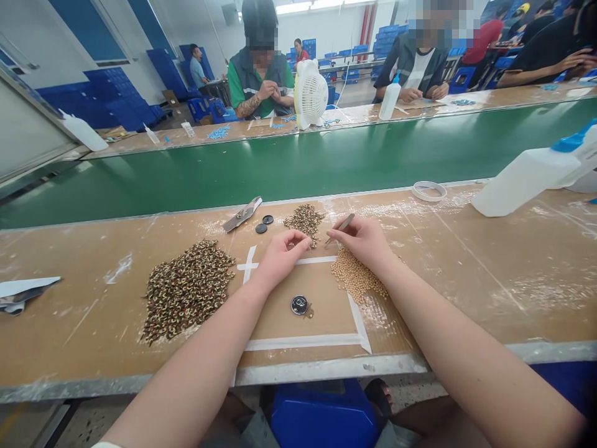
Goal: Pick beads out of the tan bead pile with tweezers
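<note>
My right hand [366, 242] grips metal tweezers [346, 223], their tips pointing down and left. Facing it, my left hand [285, 252] is closed in a pinch; whatever sits between the fingertips is too small to make out. Just beyond both hands lies a small heap of dark-and-cream pieces [304, 218]. Below my right hand spreads a pile of round tan beads [357, 277], partly covered by the wrist. A small black dish [299, 305] with shiny liquid stands inside the white tape outline [308, 340]. Left of my forearm is a large mound of dark-and-cream pieces [186, 289].
Two black caps [262, 228] and a crumpled strip [242, 214] lie behind my left hand. A tape roll [429, 191] and white bottle [522, 180] are at right. Past the green belt [224, 168] stands a fan [311, 93]; co-workers sit opposite.
</note>
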`<state>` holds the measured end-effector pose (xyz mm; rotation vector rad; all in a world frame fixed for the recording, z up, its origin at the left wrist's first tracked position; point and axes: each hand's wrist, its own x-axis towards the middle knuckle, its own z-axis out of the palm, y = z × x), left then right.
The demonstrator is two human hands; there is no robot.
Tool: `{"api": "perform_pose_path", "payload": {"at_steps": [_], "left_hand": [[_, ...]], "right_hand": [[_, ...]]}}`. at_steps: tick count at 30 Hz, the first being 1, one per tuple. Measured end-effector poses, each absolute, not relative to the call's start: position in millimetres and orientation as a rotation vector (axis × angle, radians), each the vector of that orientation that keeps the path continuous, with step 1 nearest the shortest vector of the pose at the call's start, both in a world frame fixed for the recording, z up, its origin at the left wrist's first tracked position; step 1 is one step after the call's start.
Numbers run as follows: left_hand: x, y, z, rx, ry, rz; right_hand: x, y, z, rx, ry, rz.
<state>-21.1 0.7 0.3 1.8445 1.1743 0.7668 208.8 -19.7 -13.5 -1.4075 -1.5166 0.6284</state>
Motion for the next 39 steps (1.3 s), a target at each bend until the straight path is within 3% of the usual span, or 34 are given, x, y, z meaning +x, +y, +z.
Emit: {"api": "perform_pose_path", "payload": {"at_steps": [11,39], "left_hand": [[-21,0,-2,1.792,1.117,0.799],[-20,5,-16,1.775,1.097,0.751]], "right_hand": [[214,-30,2,-1.494,-1.746,0.700],[207,-24,-10,-1.588,-1.542,0.627]]}}
